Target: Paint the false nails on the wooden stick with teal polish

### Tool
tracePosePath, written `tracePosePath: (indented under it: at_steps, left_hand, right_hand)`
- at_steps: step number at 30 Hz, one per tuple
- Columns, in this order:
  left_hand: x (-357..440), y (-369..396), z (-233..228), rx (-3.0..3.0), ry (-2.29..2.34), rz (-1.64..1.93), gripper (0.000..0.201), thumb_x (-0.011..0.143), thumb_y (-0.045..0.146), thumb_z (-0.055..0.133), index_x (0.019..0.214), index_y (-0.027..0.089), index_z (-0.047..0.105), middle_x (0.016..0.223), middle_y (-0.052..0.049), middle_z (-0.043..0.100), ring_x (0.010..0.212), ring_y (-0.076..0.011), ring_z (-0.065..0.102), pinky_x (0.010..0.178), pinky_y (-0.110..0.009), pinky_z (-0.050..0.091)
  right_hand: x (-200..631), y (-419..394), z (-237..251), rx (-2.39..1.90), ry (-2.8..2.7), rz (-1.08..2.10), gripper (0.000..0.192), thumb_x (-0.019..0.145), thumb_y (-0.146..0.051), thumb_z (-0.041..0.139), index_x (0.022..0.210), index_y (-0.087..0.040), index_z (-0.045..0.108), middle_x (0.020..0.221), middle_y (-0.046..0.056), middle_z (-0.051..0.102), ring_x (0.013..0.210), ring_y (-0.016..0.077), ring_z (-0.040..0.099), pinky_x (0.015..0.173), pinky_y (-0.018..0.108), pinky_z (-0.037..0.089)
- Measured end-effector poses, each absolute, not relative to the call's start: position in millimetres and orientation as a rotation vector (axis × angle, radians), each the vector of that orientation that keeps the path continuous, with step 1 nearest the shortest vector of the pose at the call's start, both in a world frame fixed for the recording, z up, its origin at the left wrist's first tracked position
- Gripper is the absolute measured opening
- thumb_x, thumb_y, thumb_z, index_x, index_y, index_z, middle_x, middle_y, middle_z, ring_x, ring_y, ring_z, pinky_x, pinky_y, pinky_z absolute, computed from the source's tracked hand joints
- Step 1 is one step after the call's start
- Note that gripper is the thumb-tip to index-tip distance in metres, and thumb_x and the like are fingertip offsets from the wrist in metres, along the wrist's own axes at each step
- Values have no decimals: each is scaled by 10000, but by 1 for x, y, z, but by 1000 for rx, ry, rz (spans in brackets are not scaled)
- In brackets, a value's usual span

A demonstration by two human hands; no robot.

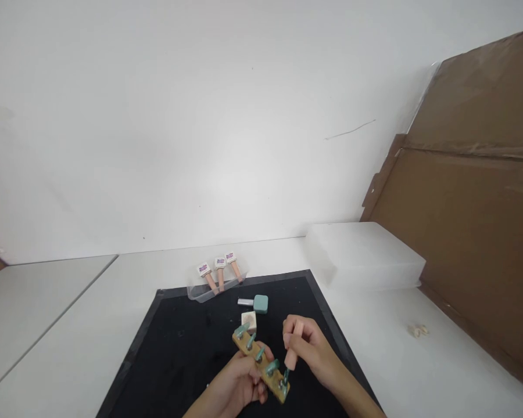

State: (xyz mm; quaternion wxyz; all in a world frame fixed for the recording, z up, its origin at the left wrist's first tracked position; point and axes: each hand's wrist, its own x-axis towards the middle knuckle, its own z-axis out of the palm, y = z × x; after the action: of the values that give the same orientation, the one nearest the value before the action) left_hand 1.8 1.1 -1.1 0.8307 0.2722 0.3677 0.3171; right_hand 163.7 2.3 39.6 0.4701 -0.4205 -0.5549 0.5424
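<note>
Over the black mat on the desk, the left hand has its grip closed around a wooden bar studded with green bolts. The right hand pinches a pink-handled tool, tip at the bar's near end.

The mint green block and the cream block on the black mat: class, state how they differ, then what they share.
The mint green block is green, the cream block off-white. The mint green block lies farther from the hands, beside a small silver piece; the cream block lies nearer, just beyond the wooden strip held in the left hand. Both are small, squarish and rest on the black mat.
</note>
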Motion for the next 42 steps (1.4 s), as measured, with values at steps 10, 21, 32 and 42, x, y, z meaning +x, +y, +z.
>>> tracePosePath:
  at_steps: [10, 21, 32, 42]
  left_hand:
    - [1, 0, 2, 589, 772, 666, 211, 457, 114, 487, 648, 173, 556, 450, 54, 470, 390, -60, 364, 463, -229, 322]
    - [3, 3, 2, 595, 763, 675, 206, 447, 122, 501, 637, 178, 556, 441, 60, 474, 379, -62, 371, 453, -231, 333]
    - [2, 1, -4, 587, 746, 679, 214, 457, 109, 491, 647, 179, 563, 436, 57, 479, 375, -61, 371, 455, -229, 336]
    - [2, 3, -4, 588, 741, 683, 201, 468, 108, 489, 640, 177, 567, 427, 54, 467, 374, -60, 369, 448, -223, 334]
  right_hand:
    - [167, 3, 34, -901, -1312, 1361, 207, 725, -256, 534, 543, -183, 469, 500, -44, 405, 460, 109, 395, 470, 235, 261]
    - [171, 2, 30, -879, -1463, 1415, 189, 711, -239, 564, 555, -164, 492, 532, -43, 386, 517, 109, 341, 508, 241, 251]
    - [170, 2, 37, -961, -1441, 1301, 175, 720, -190, 522, 556, -179, 462, 516, -38, 424, 502, 114, 384, 503, 239, 275]
    - [172, -1, 29, -941, -1511, 1334, 169, 719, -225, 558, 576, -167, 491, 572, -24, 436, 556, 126, 391, 542, 253, 292]
